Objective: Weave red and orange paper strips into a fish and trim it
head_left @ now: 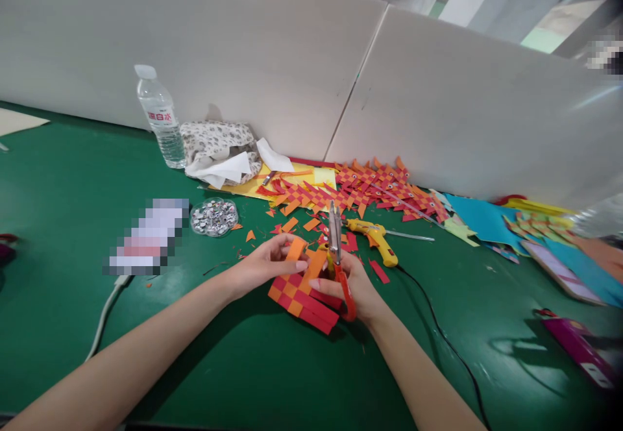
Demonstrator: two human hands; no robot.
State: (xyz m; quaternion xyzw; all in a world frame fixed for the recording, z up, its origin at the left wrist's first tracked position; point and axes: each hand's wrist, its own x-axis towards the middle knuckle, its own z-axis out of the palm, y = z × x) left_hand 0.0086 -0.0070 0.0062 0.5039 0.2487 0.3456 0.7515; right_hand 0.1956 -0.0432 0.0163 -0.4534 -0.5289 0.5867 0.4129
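Observation:
My left hand (265, 263) pinches the orange strip ends of a woven red and orange paper piece (302, 298) lying on the green table (73, 210). My right hand (348, 282) grips red-handled scissors (335, 243), blades pointing up and away, and its fingers also touch the woven piece. Small orange and red paper scraps (292, 223) lie just beyond both hands.
A yellow glue gun (374, 236) with a black cord lies right of the scissors. A pile of finished woven pieces (374, 187) sits by the white partition. A dish of googly eyes (214, 217), water bottle (160, 119), patterned cloth with tissues (221, 152), coloured paper sheets (487, 220) and a phone (564, 272) are around.

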